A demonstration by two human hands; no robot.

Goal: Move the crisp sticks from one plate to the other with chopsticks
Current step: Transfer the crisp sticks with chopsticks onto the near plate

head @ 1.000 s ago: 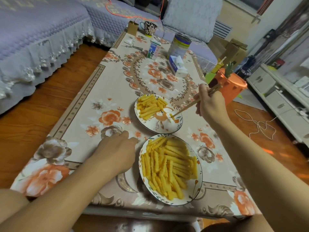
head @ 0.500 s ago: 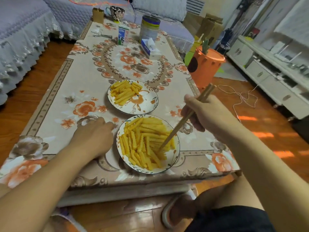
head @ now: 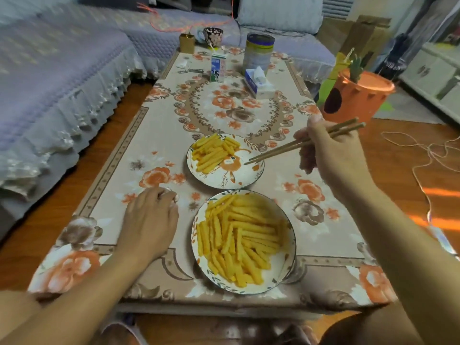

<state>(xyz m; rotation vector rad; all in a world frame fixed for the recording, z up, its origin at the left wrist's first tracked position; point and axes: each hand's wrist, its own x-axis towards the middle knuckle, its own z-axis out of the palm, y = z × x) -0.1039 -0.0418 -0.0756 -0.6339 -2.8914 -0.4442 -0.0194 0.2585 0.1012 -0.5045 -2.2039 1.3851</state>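
Two flowered plates stand on the table. The near plate (head: 283,275) is heaped with yellow crisp sticks (head: 239,237). The far plate (head: 249,178) holds a smaller pile of crisp sticks (head: 211,153) on its left half. My right hand (head: 326,150) grips a pair of wooden chopsticks (head: 293,145), whose tips hover over the far plate's right side with no stick between them. My left hand (head: 149,220) rests on the tablecloth to the left of the near plate, fingers loosely curled, holding nothing.
At the table's far end stand a milk carton (head: 217,68), a tall tin (head: 258,52), a tissue box (head: 258,83), a cup (head: 212,36) and a small brown box (head: 186,43). An orange bin (head: 356,95) sits right of the table; a sofa (head: 49,70) runs along the left.
My right hand has lifted the chopsticks from the near plate and carried them to the far plate. My left hand has stayed in place on the cloth.
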